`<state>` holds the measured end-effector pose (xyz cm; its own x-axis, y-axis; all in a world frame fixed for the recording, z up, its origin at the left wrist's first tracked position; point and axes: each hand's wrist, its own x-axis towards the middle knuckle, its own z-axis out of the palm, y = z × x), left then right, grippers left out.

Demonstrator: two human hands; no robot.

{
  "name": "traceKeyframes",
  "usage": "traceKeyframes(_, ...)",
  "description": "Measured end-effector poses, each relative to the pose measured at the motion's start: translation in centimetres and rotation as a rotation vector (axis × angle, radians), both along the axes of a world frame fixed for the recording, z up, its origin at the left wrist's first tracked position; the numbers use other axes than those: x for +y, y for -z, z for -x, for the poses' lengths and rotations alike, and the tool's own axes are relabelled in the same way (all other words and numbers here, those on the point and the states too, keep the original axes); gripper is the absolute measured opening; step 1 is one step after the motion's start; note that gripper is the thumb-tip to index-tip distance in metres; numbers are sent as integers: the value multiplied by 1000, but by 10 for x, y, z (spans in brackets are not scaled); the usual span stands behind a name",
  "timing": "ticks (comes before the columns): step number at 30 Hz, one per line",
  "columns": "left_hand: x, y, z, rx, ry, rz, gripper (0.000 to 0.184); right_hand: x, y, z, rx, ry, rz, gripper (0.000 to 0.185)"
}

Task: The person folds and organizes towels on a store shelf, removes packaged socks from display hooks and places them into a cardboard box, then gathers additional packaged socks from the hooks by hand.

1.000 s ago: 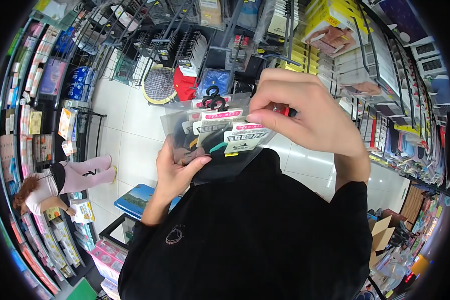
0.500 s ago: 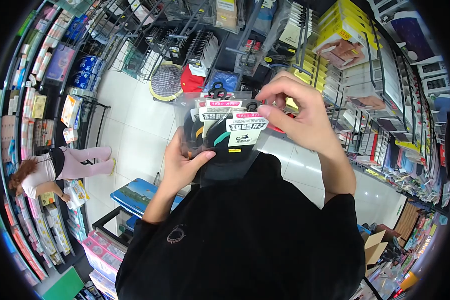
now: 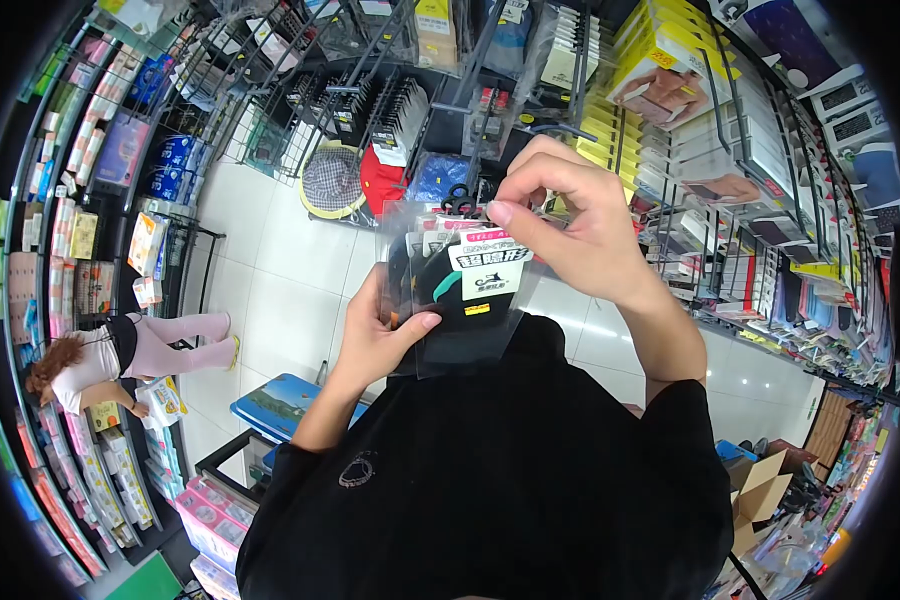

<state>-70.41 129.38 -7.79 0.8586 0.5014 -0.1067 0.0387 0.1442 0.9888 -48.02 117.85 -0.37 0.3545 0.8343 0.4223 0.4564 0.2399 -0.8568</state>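
Observation:
Several clear plastic sock packs (image 3: 465, 335) with white, pink-topped labels are gathered in front of my chest. Black plastic hooks (image 3: 460, 200) stick up from their tops. My left hand (image 3: 385, 335) is closed around the left side of the stack, its thumb across the front. At the upper right corner, my right hand (image 3: 575, 220) pinches the top of the front pack between thumb and forefinger. Dark socks with a green edge show through the front pack. The packs behind are mostly covered by it.
Metal rack hooks (image 3: 470, 105) with hanging goods lie ahead. Caps (image 3: 332, 175) hang beyond the packs. Yellow boxes (image 3: 670, 80) fill the right rack. Another person (image 3: 100, 360) bends at the left shelves. An open cardboard box (image 3: 760, 500) is at lower right.
The packs, fanned out before, are now more closely stacked, with the rear labels tucked behind the front one. My right hand has shifted slightly left at the top of the front pack.

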Motion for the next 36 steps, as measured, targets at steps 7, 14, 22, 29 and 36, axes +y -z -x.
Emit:
traceKeyframes(7, -4, -3, 0, -23, 16, 1, 49, -5, -4, 1, -31, -7, 18, 7)
traceKeyframes(14, -5, -3, 2, 2, 21, 17, 44, -12, -7, 2, 7, -34, 124, 11)
traceKeyframes(22, -8, -3, 3, 19, 59, -18, 43, -20, -18, 0, -78, -145, 181, 14)
traceKeyframes(29, -10, -4, 3, 15, 91, 25, 43, -26, -25, -5, -31, -190, 300, 10)
traceKeyframes(36, -10, -5, 3, 6, 98, 19, 43, -28, -19, 7, -9, -91, 293, 10)
